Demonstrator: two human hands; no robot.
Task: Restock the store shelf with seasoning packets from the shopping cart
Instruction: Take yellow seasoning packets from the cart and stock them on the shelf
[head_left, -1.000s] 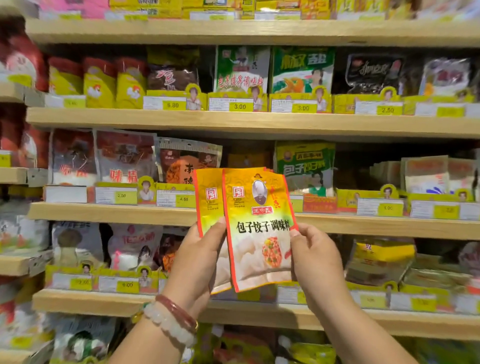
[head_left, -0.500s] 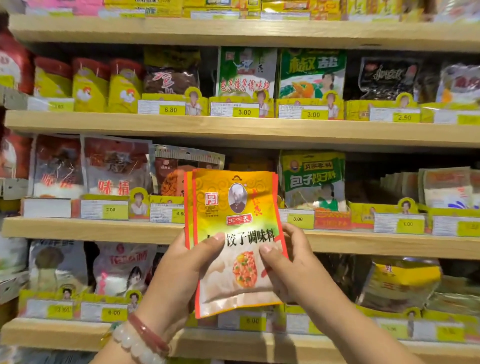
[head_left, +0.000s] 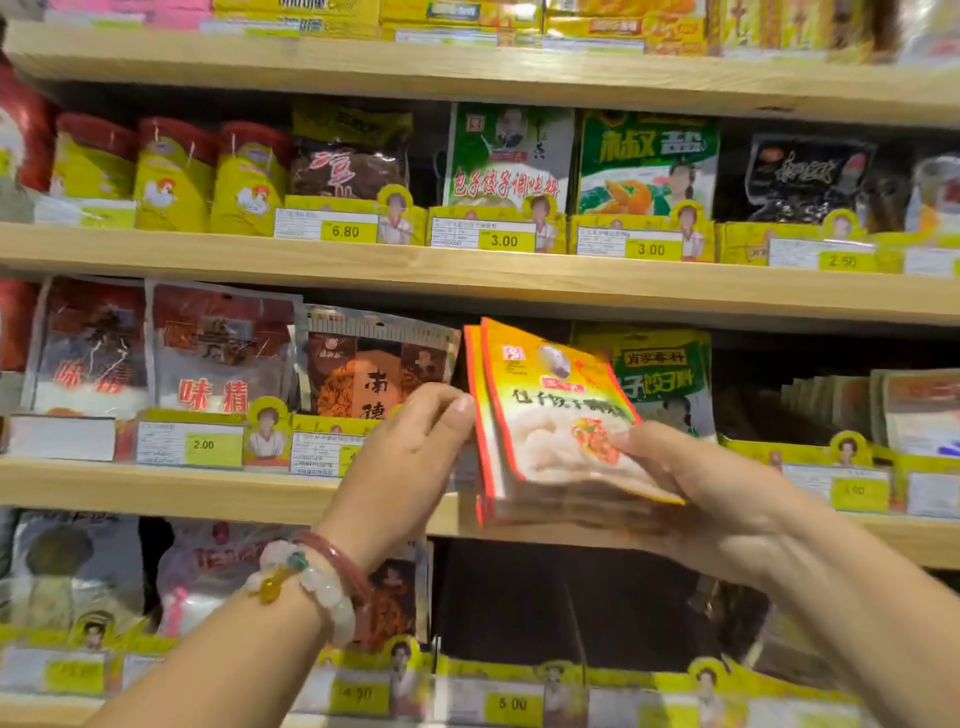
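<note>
A small stack of yellow and red seasoning packets (head_left: 545, 415) with a dumpling picture is tilted back toward the middle wooden shelf (head_left: 208, 493). My right hand (head_left: 701, 493) grips the stack from the right, thumb on the front. My left hand (head_left: 410, 441) holds its left edge with the fingertips. The stack sits in front of a gap between an orange and brown packet (head_left: 374, 374) and a green dumpling seasoning packet (head_left: 670, 374). The shopping cart is out of view.
The upper shelf (head_left: 467, 270) carries yellow chicken bouillon bags (head_left: 171, 176), a green and white packet (head_left: 506, 156) and a green pepper-salt packet (head_left: 647, 161). Yellow price tags (head_left: 504, 240) line every shelf edge. A dark opening (head_left: 545, 597) lies on the shelf below my hands.
The packets have gone from upright and facing me to tilted back and moved right, closer to the middle shelf. Both hands have shifted on the stack, and the shelves look nearer.
</note>
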